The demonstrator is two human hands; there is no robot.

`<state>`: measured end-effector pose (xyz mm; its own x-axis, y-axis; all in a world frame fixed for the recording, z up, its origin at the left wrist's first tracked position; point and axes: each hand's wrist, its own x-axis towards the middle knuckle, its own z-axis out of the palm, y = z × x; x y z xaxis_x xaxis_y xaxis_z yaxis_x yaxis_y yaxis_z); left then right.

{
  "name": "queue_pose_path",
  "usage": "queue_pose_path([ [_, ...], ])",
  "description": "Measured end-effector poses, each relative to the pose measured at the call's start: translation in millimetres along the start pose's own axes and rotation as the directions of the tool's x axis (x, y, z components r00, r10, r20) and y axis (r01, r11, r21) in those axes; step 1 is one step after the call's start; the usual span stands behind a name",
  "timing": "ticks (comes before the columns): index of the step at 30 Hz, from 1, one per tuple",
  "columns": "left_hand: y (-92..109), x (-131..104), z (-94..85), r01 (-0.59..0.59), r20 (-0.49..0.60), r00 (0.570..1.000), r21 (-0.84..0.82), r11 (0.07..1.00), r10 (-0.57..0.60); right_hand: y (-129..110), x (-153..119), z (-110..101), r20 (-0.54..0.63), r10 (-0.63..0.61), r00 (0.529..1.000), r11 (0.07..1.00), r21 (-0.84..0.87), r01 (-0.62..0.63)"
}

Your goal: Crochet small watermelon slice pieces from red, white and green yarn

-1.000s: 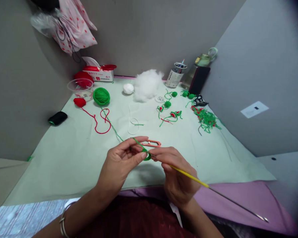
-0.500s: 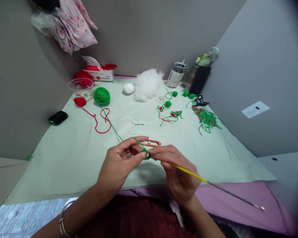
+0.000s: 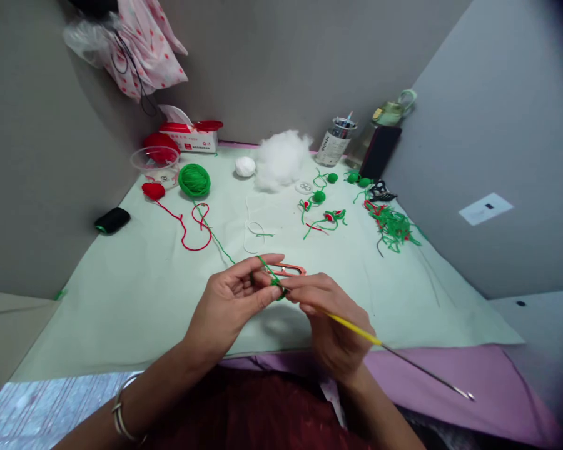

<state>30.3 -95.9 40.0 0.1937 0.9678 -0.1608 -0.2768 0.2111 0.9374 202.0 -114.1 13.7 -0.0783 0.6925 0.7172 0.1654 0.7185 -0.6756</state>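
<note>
My left hand [image 3: 229, 300] pinches a small green crochet piece [image 3: 278, 286] between thumb and fingers, with green yarn stretched over its raised index finger. My right hand [image 3: 335, 319] is closed around a crochet hook [image 3: 356, 329] with a yellow grip. Its working tip meets the green piece, while the other metal end points down to the right. From the left hand the yarn runs back to a green yarn ball [image 3: 194, 180]. Just behind the fingertips lies a pair of orange-handled snips [image 3: 288, 270], partly covered by the hands.
White stuffing [image 3: 283, 159] and a white ball [image 3: 244, 166] sit at the back. Small green crocheted balls [image 3: 319, 197] and a heap of yarn scraps [image 3: 394, 228] lie right. Red yarn [image 3: 153, 190], a black spool [image 3: 112, 220], a pen jar [image 3: 335, 144] and a bottle [image 3: 387, 112] stand around.
The hook has turned slightly, its free end swinging left and my right hand tilting with it. My left hand keeps its pinch on the green piece. The whole view has shifted a little.
</note>
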Motion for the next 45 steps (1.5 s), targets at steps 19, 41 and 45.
queue_pose_path([
  [19, 1.9, -0.1, 1.6, 0.079, 0.041, 0.996, -0.178, 0.981, -0.073, -5.5, 3.7, 1.3, -0.229, 0.265, 0.937, 0.953, 0.210, -0.218],
  [41, -1.7, 0.0, 0.6, 0.282, 0.291, 0.936, -0.285, 0.916, -0.198, -1.1, 14.4, -7.6, -0.046, 0.564, 0.825, 0.686, 0.582, -0.436],
  [45, -1.9, -2.0, 1.3, 0.279, 0.240, 0.948, -0.303, 0.911, -0.210, 0.4, 12.5, -10.4, -0.003, 0.642, 0.767, 0.583, 0.652, -0.485],
])
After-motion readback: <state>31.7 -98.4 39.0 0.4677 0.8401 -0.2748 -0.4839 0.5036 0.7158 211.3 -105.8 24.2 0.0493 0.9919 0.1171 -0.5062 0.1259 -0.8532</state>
